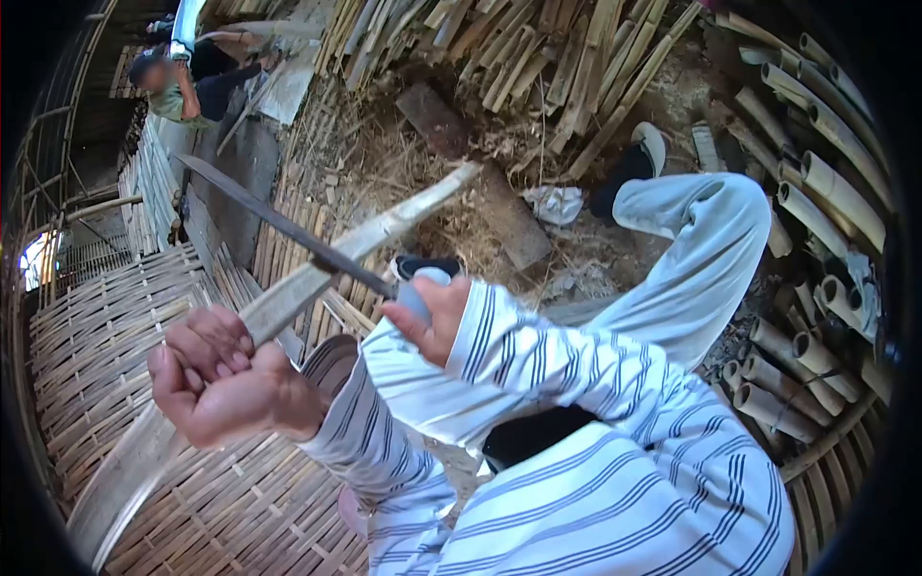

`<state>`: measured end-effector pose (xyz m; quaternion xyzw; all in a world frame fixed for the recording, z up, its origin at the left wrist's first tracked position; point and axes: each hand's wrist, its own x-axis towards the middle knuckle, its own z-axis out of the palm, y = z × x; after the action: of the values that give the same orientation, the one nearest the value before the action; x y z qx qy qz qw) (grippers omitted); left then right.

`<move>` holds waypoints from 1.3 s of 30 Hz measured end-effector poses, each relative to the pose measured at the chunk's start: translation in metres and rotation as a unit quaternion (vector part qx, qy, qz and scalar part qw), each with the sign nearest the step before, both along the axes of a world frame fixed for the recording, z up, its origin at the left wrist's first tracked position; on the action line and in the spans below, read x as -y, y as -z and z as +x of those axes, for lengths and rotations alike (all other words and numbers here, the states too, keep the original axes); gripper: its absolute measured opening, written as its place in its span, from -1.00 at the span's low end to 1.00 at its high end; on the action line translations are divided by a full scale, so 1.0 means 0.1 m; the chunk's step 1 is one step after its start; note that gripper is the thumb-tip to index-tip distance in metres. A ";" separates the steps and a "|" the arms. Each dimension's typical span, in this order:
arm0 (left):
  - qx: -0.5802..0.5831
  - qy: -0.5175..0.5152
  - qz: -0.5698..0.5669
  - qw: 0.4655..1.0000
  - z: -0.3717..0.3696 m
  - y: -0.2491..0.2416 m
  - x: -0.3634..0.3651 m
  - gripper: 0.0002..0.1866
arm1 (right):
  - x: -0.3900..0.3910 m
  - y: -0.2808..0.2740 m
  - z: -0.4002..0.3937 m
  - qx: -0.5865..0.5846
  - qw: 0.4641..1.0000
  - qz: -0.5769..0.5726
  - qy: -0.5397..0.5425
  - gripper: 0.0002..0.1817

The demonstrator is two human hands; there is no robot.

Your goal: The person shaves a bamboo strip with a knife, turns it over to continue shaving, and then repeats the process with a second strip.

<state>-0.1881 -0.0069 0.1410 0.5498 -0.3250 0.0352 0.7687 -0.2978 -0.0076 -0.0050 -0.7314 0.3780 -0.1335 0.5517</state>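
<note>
My right hand (440,315) is closed round the grey handle of a long knife (274,219). Its dark blade points to the upper left and crosses over a split bamboo strip (384,228), close against it. The left hand (230,384) is a fist with curled fingers, gripping that same strip lower down. From a pale far end near the middle of the view, the strip runs under the blade, behind my left fist and on to the lower left, where its wide part curves.
Woven bamboo matting (106,350) spreads at the left. Split bamboo (567,58) is heaped at the top, and cut bamboo tubes (836,192) stack at the right. A wooden block (514,216) lies on the shavings-strewn ground. Another person (182,96) sits at the upper left.
</note>
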 end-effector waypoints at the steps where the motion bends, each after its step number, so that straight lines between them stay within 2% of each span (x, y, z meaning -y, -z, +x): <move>1: 0.004 -0.005 0.008 1.000 -0.02 -0.01 -0.02 -0.66 | -0.01 -0.06 -0.04 -0.005 0.999 0.052 0.001 -0.75; 2: 0.010 -0.006 0.000 1.000 -0.02 -0.02 0.01 -0.66 | -0.09 0.52 0.17 0.116 0.981 -0.134 0.079 -0.64; 4: 0.003 -0.011 -0.014 1.000 0.01 -0.03 -0.02 -0.66 | -0.04 0.33 0.07 0.014 0.997 0.038 0.072 -0.56; 7: -0.003 0.003 -0.005 1.000 -0.01 -0.01 -0.05 -0.66 | -0.06 0.08 0.01 0.006 0.999 0.009 0.036 -0.51; 10: 0.006 0.004 0.006 1.000 0.02 0.02 -0.11 -0.66 | -0.06 0.42 0.05 0.096 0.992 -0.073 0.047 -0.45; 11: 0.013 0.005 0.004 1.000 0.03 0.00 -0.11 -0.66 | -0.01 0.52 0.08 0.018 0.996 0.017 0.085 -0.45; 12: 0.003 0.003 -0.010 1.000 0.04 -0.02 -0.08 -0.66 | -0.03 0.58 0.10 -0.048 0.997 0.046 0.035 -0.47; 13: -0.009 0.002 -0.019 1.000 0.05 -0.02 -0.06 -0.66 | -0.02 0.35 0.04 0.021 0.994 -0.071 0.078 -0.47; 15: -0.007 -0.007 -0.008 1.000 0.00 0.00 -0.08 -0.66 | -0.06 0.18 0.08 0.120 0.989 -0.063 0.053 -0.48; 16: 0.001 -0.004 -0.005 1.000 -0.04 0.01 -0.04 -0.66 | 0.02 -0.12 -0.01 -0.035 0.997 0.067 0.007 -0.51; 18: 0.020 -0.005 0.007 1.000 -0.09 0.00 -0.05 -0.65 | 0.16 -0.30 -0.19 -0.010 0.997 0.064 -0.039 -0.51; 19: 0.028 -0.008 0.009 1.000 -0.07 0.00 -0.06 -0.66 | 0.01 0.62 0.13 0.127 0.989 -0.066 0.043 -0.48; 21: 0.005 -0.002 -0.010 1.000 -0.03 0.00 -0.11 -0.66 | 0.18 0.80 0.02 -0.059 0.985 0.138 0.085 -0.46; 22: -0.007 0.008 -0.019 1.000 -0.02 0.02 -0.10 -0.66 | 0.07 1.26 0.16 -0.085 0.985 0.069 0.132 -0.45; 23: 0.031 -0.027 0.002 0.999 -0.06 0.02 -0.05 -0.67 | 0.06 1.17 0.12 -0.040 0.987 0.067 0.139 -0.45; 26: 0.025 -0.024 0.003 0.999 -0.08 -0.01 0.03 -0.67 | -0.03 0.65 -0.04 0.097 0.986 0.037 0.130 -0.49; 27: 0.024 -0.035 0.012 0.999 -0.10 -0.02 0.05 -0.67 | -0.05 0.57 -0.03 0.032 0.988 0.108 0.102 -0.49; 28: 0.017 -0.034 0.012 0.999 -0.10 -0.01 0.05 -0.67 | -0.01 0.39 -0.08 0.015 0.993 0.096 0.064 -0.47; 31: 0.001 -0.020 0.000 1.000 0.04 -0.02 -0.01 -0.66 | 0.05 0.79 0.02 -0.008 0.994 0.087 0.058 -0.43; 32: -0.001 -0.021 -0.005 1.000 0.09 -0.02 -0.03 -0.66 | 0.12 1.03 0.01 0.000 0.993 0.096 0.062 -0.40; 34: -0.005 -0.032 -0.003 0.999 0.14 -0.01 -0.08 -0.66 | 0.29 1.62 0.05 -0.074 0.996 0.041 0.028 -0.34; 36: -0.004 -0.026 -0.006 1.000 0.17 -0.01 -0.11 -0.66 | 0.29 2.44 0.13 -0.214 0.938 0.203 0.185 -0.43; 38: -0.009 -0.026 -0.010 1.000 0.24 0.00 -0.12 -0.66 | 0.34 2.32 0.04 -0.203 0.946 0.221 0.121 -0.35; 39: 0.035 -0.059 0.010 0.998 0.22 0.03 -0.09 -0.66 | 0.30 2.21 -0.03 -0.200 0.948 0.234 0.085 -0.30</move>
<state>-0.1659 0.0023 0.1381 0.5740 -0.3193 0.0962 0.7479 -0.3007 -0.0378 -0.2257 -0.5584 0.5618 0.0615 0.6073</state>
